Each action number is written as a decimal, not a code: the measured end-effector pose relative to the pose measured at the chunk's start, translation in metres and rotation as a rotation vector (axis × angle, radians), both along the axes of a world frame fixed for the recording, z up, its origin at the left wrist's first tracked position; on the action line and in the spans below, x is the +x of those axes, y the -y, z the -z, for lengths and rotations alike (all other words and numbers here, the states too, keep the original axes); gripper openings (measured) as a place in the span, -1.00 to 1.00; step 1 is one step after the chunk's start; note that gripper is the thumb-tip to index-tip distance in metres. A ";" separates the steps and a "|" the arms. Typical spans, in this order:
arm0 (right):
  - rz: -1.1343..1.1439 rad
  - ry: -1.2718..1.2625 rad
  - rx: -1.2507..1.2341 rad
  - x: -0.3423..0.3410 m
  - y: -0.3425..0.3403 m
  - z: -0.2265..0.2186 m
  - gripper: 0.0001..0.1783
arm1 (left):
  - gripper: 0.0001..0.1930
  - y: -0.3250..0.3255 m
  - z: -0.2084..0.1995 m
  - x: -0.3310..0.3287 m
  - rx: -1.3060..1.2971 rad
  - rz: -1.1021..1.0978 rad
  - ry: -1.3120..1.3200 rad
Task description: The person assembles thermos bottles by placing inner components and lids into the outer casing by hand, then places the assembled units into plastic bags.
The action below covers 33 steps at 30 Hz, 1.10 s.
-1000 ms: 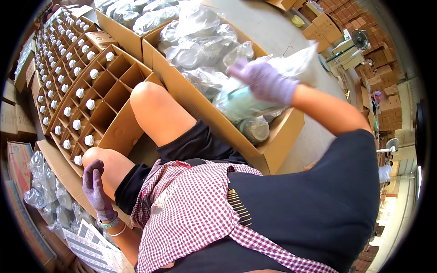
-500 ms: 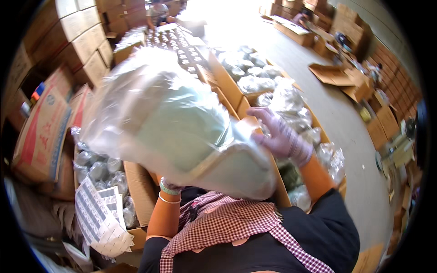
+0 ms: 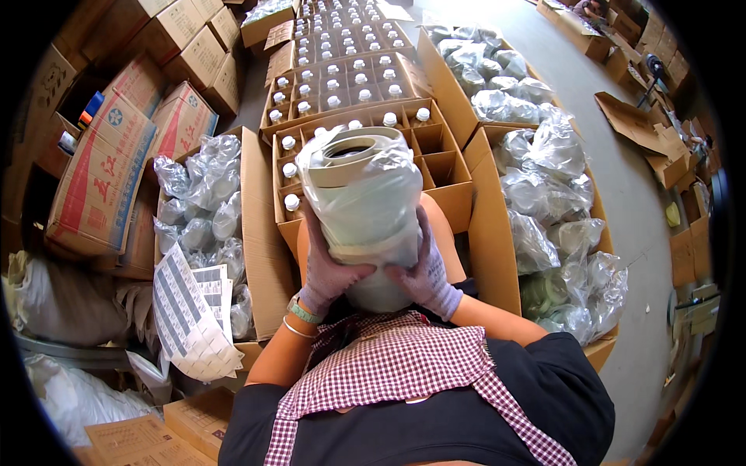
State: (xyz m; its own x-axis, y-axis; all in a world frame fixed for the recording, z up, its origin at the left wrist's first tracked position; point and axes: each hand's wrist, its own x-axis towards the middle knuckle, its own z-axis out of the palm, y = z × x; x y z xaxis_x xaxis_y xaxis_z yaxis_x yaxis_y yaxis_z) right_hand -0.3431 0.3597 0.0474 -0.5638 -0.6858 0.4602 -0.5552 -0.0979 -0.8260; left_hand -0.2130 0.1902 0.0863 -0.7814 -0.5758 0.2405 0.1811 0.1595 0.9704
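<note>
A pale, round stack wrapped in a clear plastic bag (image 3: 365, 202) stands upright in front of my chest, above my knees. My left hand (image 3: 330, 268), in a thin purple glove, grips its lower left side. My right hand (image 3: 427, 276), gloved the same, grips its lower right side. Behind the bag a cardboard box with a divider grid (image 3: 443, 167) holds white-capped bottles (image 3: 290, 169) in its left cells; its near right cells have none.
An open box of plastic-wrapped bundles (image 3: 544, 194) stands to my right, another (image 3: 202, 210) to my left. Sheets of printed labels (image 3: 190, 311) lie at lower left. Stacked closed cartons (image 3: 109, 155) fill the far left. More gridded bottle boxes (image 3: 342, 54) stretch ahead.
One second ago my right hand was lifting the bag out of the right box. It swung across in front of me, and now both hands hold it upright at my chest.
</note>
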 end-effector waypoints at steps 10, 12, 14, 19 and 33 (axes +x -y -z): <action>-0.741 0.010 0.861 -0.102 -0.046 -0.106 -0.52 | -0.28 -0.016 -0.020 0.063 -0.619 0.220 0.552; -0.342 -0.048 0.326 -0.126 -0.011 -0.150 -0.67 | -0.44 -0.010 -0.027 0.058 -0.698 0.424 0.696; -0.191 -0.370 -0.061 -0.122 0.027 -0.178 -0.72 | -0.43 -0.005 -0.019 0.054 -0.727 0.584 0.731; -0.562 -0.440 -0.299 -0.062 0.066 -0.180 -0.34 | -0.56 0.037 -0.054 0.035 -0.986 0.643 0.566; -0.043 -0.404 -0.018 -0.080 0.080 -0.160 -0.65 | -0.32 0.111 -0.058 -0.138 0.143 0.502 -0.430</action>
